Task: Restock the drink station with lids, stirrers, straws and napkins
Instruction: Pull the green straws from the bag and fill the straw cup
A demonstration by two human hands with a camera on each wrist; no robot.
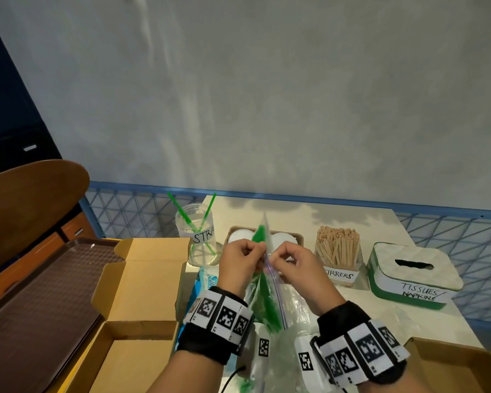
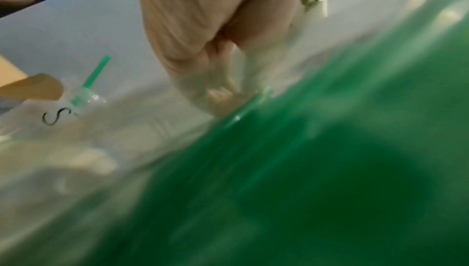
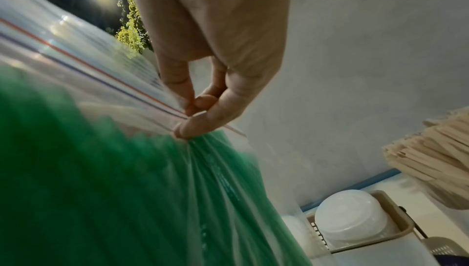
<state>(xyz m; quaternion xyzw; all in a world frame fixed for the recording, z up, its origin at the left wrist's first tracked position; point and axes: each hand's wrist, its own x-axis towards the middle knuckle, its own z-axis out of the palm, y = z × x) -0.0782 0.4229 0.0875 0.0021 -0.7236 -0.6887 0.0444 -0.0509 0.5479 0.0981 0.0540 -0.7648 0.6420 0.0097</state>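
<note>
I see my left hand (image 1: 240, 265) and my right hand (image 1: 298, 268) bare, with no gloves and no rings. Behind each hand, a wide black fabric band (image 1: 210, 340) goes around the wrist. On each band sits a row of white tiles (image 1: 220, 316) with black square code patterns. Below the left band, a thin black cable (image 1: 231, 377) hangs down. No sleeves cover my forearms.

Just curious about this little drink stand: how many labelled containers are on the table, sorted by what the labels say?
Straw jar: 1
Stirrer holder: 1
Tissue and napkin box: 1
Total: 3
</note>
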